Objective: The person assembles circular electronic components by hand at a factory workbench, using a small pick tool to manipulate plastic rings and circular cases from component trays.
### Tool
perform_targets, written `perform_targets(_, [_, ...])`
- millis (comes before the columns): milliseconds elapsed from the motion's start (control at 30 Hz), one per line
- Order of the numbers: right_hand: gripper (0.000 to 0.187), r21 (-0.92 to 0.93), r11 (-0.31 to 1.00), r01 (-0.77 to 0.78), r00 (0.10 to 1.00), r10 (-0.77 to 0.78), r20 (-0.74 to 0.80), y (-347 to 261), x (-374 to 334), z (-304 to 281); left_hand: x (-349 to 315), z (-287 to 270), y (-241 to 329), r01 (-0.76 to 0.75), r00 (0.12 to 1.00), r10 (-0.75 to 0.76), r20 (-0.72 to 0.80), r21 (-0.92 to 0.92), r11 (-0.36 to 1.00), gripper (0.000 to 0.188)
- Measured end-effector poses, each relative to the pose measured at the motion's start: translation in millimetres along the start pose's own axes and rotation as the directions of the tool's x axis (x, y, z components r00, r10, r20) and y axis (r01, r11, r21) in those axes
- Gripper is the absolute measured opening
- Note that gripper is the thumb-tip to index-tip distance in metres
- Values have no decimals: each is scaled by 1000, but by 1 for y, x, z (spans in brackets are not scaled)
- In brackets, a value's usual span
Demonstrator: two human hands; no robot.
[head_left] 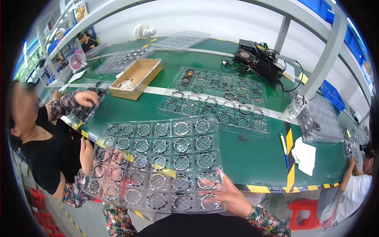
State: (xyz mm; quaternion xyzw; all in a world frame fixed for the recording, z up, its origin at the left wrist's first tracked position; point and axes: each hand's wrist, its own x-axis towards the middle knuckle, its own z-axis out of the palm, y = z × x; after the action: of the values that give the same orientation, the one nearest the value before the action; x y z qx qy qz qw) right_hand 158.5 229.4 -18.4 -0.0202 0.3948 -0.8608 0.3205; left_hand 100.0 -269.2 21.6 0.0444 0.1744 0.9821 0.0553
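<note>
A clear plastic tray [158,166] is tilted up in front of me, with rows of dark round watch-case-like rings in its compartments. My right hand [233,196] grips its right edge, fingers showing through the plastic underneath. At the lower left corner, my left hand [112,191] is behind the tray and shows only dimly through it; its sleeve [118,219] comes up from below. Beyond lies a second clear tray [217,98] of similar rings on the green table [252,158]. A few of its rings look darker or filled.
A co-worker [43,154] sits at left, one hand over dark parts. A cardboard box [136,79] holds white loops. Black equipment [256,59] with cables stands at the back. At right are a pen [284,148], white cloth [304,156], cup [295,107], stacked trays [321,118] and another person [355,185].
</note>
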Motion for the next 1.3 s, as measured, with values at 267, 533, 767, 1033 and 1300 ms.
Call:
perform_targets(267, [82, -455, 890, -36, 999, 25, -31, 2, 13, 2, -33, -27, -51, -132, 970, 181, -161, 274, 953, 52])
perform_targets(533, [64, -493, 842, -219, 962, 269, 32, 6, 32, 8, -37, -83, -61, -186, 961, 181, 208, 5, 983, 64])
perform_targets(767, [43, -364, 882, -299, 931, 353, 91, 15, 65, 35, -30, -84, -87, -426, 874, 486, 11, 498, 755, 64])
perform_targets(1033, [51, -350, 878, -327, 890, 411, 198, 32, 96, 64, -48, -29, -142, -267, 818, 247, -519, 37, 963, 59])
perform_targets(1300, [50, -599, 784, -163, 845, 425, 326, 19, 104, 61, -42, -22, -170, -248, 887, 211, -410, -39, 968, 38])
